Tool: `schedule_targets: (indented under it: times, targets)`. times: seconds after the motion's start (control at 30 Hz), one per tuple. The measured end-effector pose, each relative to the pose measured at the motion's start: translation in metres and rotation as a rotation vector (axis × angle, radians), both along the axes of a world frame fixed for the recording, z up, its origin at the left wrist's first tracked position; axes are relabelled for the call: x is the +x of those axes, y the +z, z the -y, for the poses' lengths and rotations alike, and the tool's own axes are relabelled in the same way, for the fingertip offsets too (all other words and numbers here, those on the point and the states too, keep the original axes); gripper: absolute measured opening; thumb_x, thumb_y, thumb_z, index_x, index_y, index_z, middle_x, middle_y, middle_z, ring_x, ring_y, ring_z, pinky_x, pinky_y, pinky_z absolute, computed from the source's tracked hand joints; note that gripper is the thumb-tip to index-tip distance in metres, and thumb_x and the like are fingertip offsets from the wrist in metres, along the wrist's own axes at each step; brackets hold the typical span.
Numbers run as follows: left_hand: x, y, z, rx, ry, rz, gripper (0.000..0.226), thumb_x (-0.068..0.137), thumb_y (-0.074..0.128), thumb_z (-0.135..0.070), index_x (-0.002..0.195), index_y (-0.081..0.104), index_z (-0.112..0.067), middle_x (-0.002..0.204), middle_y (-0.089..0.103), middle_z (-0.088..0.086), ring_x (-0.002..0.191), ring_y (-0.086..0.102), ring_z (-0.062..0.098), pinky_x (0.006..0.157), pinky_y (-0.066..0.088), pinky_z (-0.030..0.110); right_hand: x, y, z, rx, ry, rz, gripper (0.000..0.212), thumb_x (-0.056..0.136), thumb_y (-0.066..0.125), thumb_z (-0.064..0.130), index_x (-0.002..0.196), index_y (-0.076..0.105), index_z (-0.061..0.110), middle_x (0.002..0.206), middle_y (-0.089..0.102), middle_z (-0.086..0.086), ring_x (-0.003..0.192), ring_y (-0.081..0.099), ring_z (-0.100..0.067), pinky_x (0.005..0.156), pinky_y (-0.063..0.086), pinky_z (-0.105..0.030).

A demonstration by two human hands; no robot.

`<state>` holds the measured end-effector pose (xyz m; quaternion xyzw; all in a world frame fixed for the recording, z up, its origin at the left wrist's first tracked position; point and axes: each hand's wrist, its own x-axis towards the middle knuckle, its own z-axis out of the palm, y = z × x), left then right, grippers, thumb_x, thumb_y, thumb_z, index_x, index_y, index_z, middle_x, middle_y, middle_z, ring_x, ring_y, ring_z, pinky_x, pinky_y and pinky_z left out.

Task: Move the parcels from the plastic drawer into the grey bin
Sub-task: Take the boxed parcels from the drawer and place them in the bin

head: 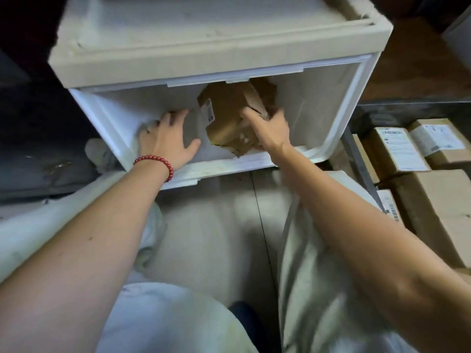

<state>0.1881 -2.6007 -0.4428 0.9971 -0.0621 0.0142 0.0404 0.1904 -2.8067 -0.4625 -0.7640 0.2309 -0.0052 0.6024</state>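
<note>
A brown parcel (229,121) sits tilted inside the pulled-out white plastic drawer (339,128), with the right hand (270,131) curled around its right edge, gripping it. The left hand (170,141), a red bead bracelet (155,163) on its wrist, lies open with fingers spread on the drawer floor just left of the parcel, holding nothing

Pale tiled floor (216,238), dark surroundings.
</note>
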Motion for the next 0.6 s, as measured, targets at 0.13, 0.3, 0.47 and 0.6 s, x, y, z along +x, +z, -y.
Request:
schedule_targets:
  times: [0.13,0.3,0.47,0.6]
  targets:
    - [-0.046,0.013,-0.004,-0.15,0.005,0.005,0.071,0.091,0.054,-0.047,0.151,0.021,-0.026,0.146,0.037,0.012,0.126,0.043,0.036,0.097,0.041,0.047,-0.045,0.021,0.008,0.144,0.063,-0.033,0.071,0.075,0.073,0.046,0.134,0.042,0.02,0.125,0.052,-0.003,0.099,0.058,-0.014,0.065,0.059,-0.027]
    - [-0.117,0.012,-0.018,-0.466,0.117,0.013,0.076,0.088,0.06,-0.043,0.151,0.019,-0.027,0.149,0.034,0.005,0.134,0.037,0.025,0.103,0.037,0.041,-0.098,0.04,0.014,0.121,0.199,0.024,0.065,0.078,0.073,0.041,0.133,0.045,0.022,0.12,0.055,0.003,0.095,0.059,-0.006,0.065,0.059,-0.029]
    - [-0.175,0.012,-0.029,-0.567,0.153,0.068,0.081,0.086,0.067,-0.036,0.15,0.02,-0.026,0.149,0.032,0.0,0.134,0.036,0.019,0.101,0.039,0.037,-0.143,0.052,0.016,0.16,0.342,0.047,0.056,0.079,0.074,0.037,0.128,0.05,0.025,0.112,0.063,0.002,0.096,0.066,-0.009,0.074,0.061,-0.037]
    - [-0.192,0.02,-0.043,-0.618,0.179,0.104,0.091,0.079,0.076,-0.026,0.15,0.02,-0.022,0.151,0.029,0.001,0.138,0.031,0.016,0.103,0.031,0.026,-0.164,0.056,0.014,0.197,0.43,0.055,0.057,0.065,0.072,0.047,0.116,0.053,0.029,0.103,0.064,0.005,0.09,0.064,-0.009,0.074,0.057,-0.033]
